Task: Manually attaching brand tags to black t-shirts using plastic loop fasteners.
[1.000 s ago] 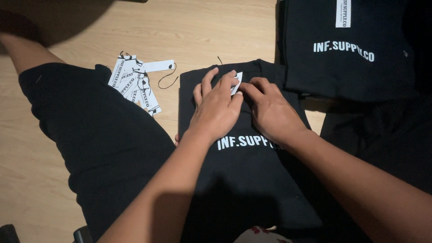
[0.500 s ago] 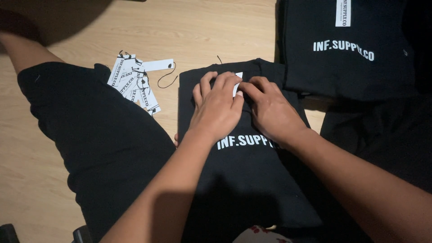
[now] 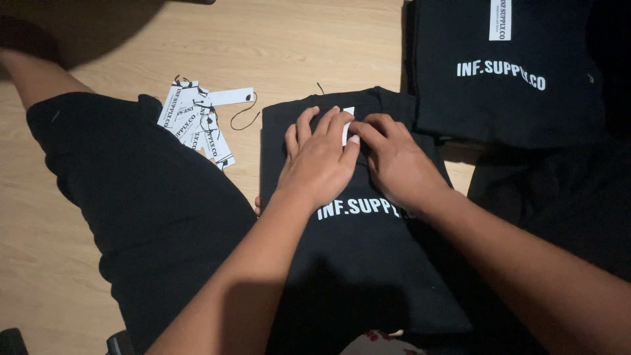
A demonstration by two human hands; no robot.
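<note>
Wooden floor (image 3: 315,46), pale, fills the head view; person seated on it, leg in black shorts (image 3: 144,204) at left. Folded black shirt (image 3: 368,263) lies straight ahead, long axis running away from the person, collar end far, white lettering across its middle. Both hands sit at the collar end. Left hand (image 3: 319,161) lies flat, fingers spread, pressing the cloth; it clasps nothing. Right hand (image 3: 397,161) meets it, fingertips pinching at a small white tag (image 3: 348,125), mostly hidden; whether the pinch has actually closed on it I cannot tell. Tag lies between the two hands, just past the left fingertips, nearer the right thumb; long axis appears to follow the shirt's. Loose hang tags (image 3: 197,121) with black strings lie left of the shirt, apart. Shirt stack (image 3: 506,72) far right.
</note>
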